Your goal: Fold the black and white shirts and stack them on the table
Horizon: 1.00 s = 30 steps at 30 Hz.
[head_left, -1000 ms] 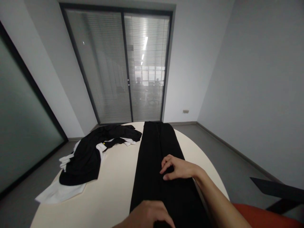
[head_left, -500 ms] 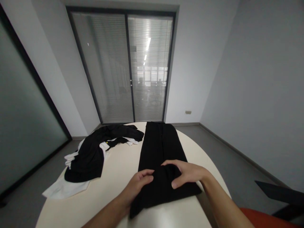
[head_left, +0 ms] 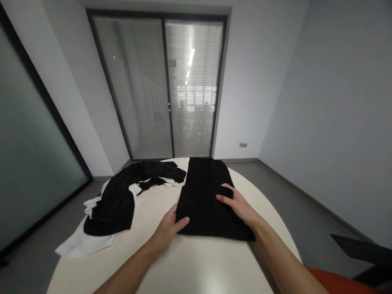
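A black pair of trousers (head_left: 205, 200), folded over on itself, lies on the round cream table (head_left: 196, 265) ahead of me. My left hand (head_left: 168, 229) rests at the fold's near left corner, thumb on the cloth and fingers underneath or beside the edge. My right hand (head_left: 237, 204) lies on top of the folded cloth at its right side, fingers curled around a fold of it.
A heap of black and white clothes (head_left: 119, 200) lies on the table's left part, partly hanging over the rim. An orange chair seat (head_left: 339, 281) and a dark chair arm (head_left: 361, 245) stand at the right. Glass doors with blinds (head_left: 165, 90) are behind.
Both hands carried the near end of the trousers away from me and laid it over the far half. The long strip is now a short folded rectangle.
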### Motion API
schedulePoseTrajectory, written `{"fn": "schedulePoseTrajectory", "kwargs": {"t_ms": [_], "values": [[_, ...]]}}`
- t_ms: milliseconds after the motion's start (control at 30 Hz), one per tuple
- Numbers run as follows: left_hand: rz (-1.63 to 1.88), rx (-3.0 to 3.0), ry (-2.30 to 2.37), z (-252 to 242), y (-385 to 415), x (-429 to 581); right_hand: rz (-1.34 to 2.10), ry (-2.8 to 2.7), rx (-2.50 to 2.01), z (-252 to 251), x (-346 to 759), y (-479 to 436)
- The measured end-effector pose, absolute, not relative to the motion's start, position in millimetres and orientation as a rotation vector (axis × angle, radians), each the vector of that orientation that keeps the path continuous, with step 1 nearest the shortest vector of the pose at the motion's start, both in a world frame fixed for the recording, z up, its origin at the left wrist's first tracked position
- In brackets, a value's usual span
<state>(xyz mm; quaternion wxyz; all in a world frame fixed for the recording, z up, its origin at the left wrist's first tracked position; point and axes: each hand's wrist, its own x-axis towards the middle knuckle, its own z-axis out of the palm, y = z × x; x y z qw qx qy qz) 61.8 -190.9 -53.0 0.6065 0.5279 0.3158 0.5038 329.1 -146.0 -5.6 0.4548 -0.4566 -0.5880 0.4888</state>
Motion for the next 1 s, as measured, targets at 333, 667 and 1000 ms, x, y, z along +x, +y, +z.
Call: {"fn": "schedulePoseTrajectory", "kwargs": {"t_ms": [333,667,1000], "values": [[1.210,1.544,1.121,-94,-166,66,0.843,-1.566,-1.162,-32,340,-113],[1.181,1.638,1.284,-102,-152,68,0.523,-1.731,-1.483,-62,369,-87],[1.179,2.038,1.305,-91,-163,60,0.192,-1.736,-1.498,-59,381,-84]]}}
